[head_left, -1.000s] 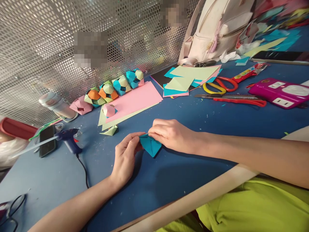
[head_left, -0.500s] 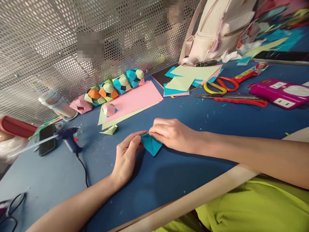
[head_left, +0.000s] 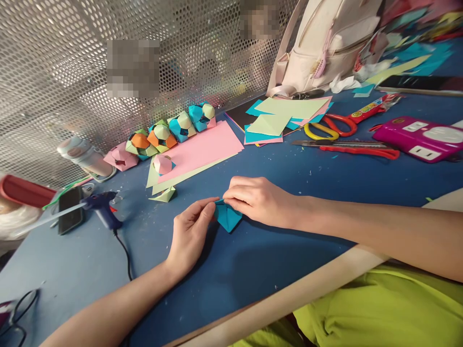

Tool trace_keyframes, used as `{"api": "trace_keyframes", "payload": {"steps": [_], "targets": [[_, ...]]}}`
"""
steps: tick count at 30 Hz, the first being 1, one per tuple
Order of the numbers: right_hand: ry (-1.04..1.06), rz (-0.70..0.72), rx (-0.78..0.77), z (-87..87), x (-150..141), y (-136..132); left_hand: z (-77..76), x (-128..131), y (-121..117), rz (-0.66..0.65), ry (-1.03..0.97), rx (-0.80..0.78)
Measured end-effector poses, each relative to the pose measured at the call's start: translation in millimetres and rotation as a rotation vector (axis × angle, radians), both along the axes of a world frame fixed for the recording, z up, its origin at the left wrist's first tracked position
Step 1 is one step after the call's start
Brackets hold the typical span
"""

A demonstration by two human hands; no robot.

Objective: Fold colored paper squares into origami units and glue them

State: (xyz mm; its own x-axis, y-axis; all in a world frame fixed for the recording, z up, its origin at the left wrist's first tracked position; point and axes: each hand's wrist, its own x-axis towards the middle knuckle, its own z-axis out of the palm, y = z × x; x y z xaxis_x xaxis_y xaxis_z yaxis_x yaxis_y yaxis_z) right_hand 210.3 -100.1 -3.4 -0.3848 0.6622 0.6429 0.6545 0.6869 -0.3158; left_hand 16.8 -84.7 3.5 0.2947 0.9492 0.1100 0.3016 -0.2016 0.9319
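Note:
Between my two hands is a small folded piece of blue paper [head_left: 228,218], its pointed corner facing me. My left hand [head_left: 190,232] pinches its left edge between thumb and fingers. On the upper right edge, my right hand [head_left: 258,200] is closed with its fingertips pressed on the fold; the paper's far side is hidden under them. A pale green folded paper piece [head_left: 166,194] lies on the table beyond my left hand. Behind it, a pink-and-white folded paper unit [head_left: 163,165] rests on pink sheets [head_left: 206,147].
Several paper balls [head_left: 161,136] line the perforated metal screen [head_left: 202,43]. A glue gun [head_left: 104,208] with its cord lies left, near a phone [head_left: 70,212] and a bottle [head_left: 87,156]. Scissors [head_left: 321,131], a cutter [head_left: 358,149], a purple power strip [head_left: 427,137] and a backpack [head_left: 307,58] are at right.
The blue paper's left edge has shifted slightly right, and my left thumb sits a little further right. My right hand keeps nearly the same place. The other things stay put.

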Motion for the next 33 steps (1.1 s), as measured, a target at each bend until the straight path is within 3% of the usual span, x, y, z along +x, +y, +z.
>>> {"api": "trace_keyframes", "payload": {"steps": [11,15,22,28,33], "targets": [[0.029,-0.002,0.006,-0.6,2,2,3.9,1,0,-0.050,0.095,0.020],[0.072,0.042,0.009,1.4,3,2,4.5,1,0,-0.010,0.127,0.073],[0.170,-0.090,-0.043,4.2,0,0,-4.4,1,6,0.082,-0.065,0.020],[0.157,-0.086,-0.011,2.6,0,4,-4.8,2,6,-0.005,-0.135,-0.019],[0.146,-0.029,-0.016,3.3,-1,2,1.9,4,5,-0.048,0.044,0.008]]}}
